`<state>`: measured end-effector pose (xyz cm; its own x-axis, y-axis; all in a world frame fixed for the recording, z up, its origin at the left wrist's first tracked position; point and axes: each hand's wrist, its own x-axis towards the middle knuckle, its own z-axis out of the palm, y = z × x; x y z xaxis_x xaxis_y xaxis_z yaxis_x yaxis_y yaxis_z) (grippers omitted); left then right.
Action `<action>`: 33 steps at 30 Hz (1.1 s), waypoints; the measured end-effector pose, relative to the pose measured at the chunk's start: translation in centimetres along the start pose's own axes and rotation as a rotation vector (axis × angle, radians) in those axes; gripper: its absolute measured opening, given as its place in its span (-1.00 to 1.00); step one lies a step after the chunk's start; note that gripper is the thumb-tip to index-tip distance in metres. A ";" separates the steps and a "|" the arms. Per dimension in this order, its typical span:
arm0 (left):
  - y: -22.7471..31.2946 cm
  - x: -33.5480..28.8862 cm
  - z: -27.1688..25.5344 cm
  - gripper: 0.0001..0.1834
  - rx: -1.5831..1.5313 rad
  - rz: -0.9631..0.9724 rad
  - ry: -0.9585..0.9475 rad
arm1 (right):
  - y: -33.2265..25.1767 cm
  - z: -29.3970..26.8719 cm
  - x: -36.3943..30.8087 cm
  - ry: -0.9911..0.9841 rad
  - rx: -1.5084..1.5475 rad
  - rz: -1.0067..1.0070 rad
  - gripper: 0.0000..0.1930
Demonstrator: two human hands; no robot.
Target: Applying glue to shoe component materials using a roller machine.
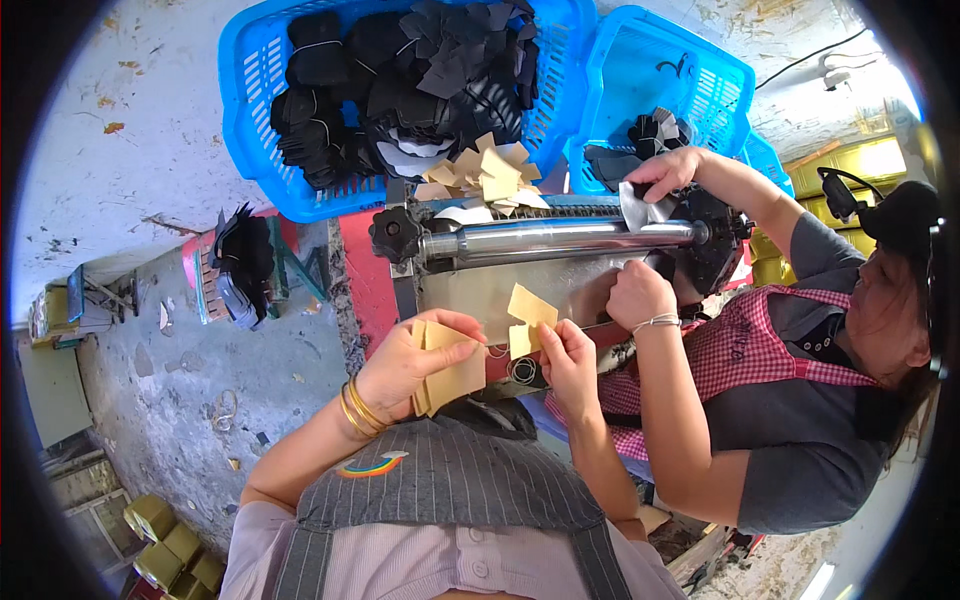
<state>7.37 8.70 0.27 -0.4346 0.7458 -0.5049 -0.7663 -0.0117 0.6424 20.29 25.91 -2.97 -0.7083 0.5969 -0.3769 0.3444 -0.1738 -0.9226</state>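
Note:
My left hand (pixel 392 372) grips a small stack of tan, flat cut pieces (pixel 458 380), its thumb lying across them. To the right of it, my right hand (pixel 570 372) pinches a few more tan pieces (pixel 531 306) between thumb and fingers. Both hands are in front of a machine with a shiny metal roller (pixel 570 241) and a black knob (pixel 397 235) at its left end. Behind the roller lies a heap of similar tan pieces (pixel 492 172). I cannot tell whether they are leather or card.
A blue basket (pixel 250 75) full of bundled black pieces (pixel 400 60) stands behind the machine. Another blue basket (pixel 625 75) is to its right. A co-worker's hands (pixel 640 295) work at the roller's right end. Black pieces (pixel 243 262) sit on a stool at left.

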 end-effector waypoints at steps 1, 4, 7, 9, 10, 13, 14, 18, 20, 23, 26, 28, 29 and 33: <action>0.0 -0.1 -0.3 -0.75 0.030 0.068 0.029 | 0.1 -0.2 0.1 0.000 0.025 0.036 -0.74; -0.1 0.5 -0.6 -0.74 0.023 0.022 0.123 | -0.4 0.1 1.4 -0.020 -0.058 0.163 -0.71; -0.5 1.4 0.7 -0.73 0.020 0.036 0.168 | -0.3 1.2 4.9 0.019 -0.251 0.069 -0.70; -0.5 1.7 1.3 -0.72 -0.008 0.037 0.185 | -1.6 2.4 5.2 0.068 -0.025 0.115 -0.72; -0.6 2.0 1.2 -0.72 -0.005 0.058 0.197 | -1.7 2.5 5.0 0.097 -0.022 0.053 -0.73; -1.0 2.5 0.8 -0.70 -0.009 0.087 0.209 | -3.4 2.9 1.3 -0.223 0.098 -0.040 -0.79; -0.9 2.6 0.6 -0.69 -0.028 0.042 0.155 | -2.9 2.7 0.3 -0.257 0.056 -0.030 -0.81; -0.7 1.9 -0.4 -0.70 -0.067 -0.023 0.001 | -0.9 0.3 1.7 -0.031 0.011 0.089 -0.83; -0.9 1.9 -0.3 -0.74 -0.050 0.027 -0.051 | -0.9 0.3 3.2 -0.013 -0.091 0.042 -0.79; -0.1 2.3 1.0 -0.76 -0.012 0.009 -0.003 | -1.0 1.3 5.6 0.012 -0.240 -0.037 -0.75; -0.2 2.8 0.9 -0.74 0.028 0.033 0.075 | -2.4 2.0 4.5 0.073 -0.054 -0.005 -0.73; -0.4 3.0 0.8 -0.74 0.055 0.046 0.107 | -3.3 3.4 1.1 -0.101 -0.037 -0.078 -0.75; -0.3 3.2 1.0 -0.75 -0.006 0.045 0.104 | -3.4 3.7 0.1 -0.265 -0.019 -0.149 -0.77; -0.5 3.2 0.5 -0.78 -0.120 -0.046 0.089 | -2.2 1.7 0.6 -0.051 0.015 0.028 -0.83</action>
<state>6.56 11.47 -1.37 -0.4339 0.6854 -0.5847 -0.8350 -0.0622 0.5467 18.01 25.34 -1.29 -0.7290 0.5509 -0.4063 0.3557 -0.2022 -0.9125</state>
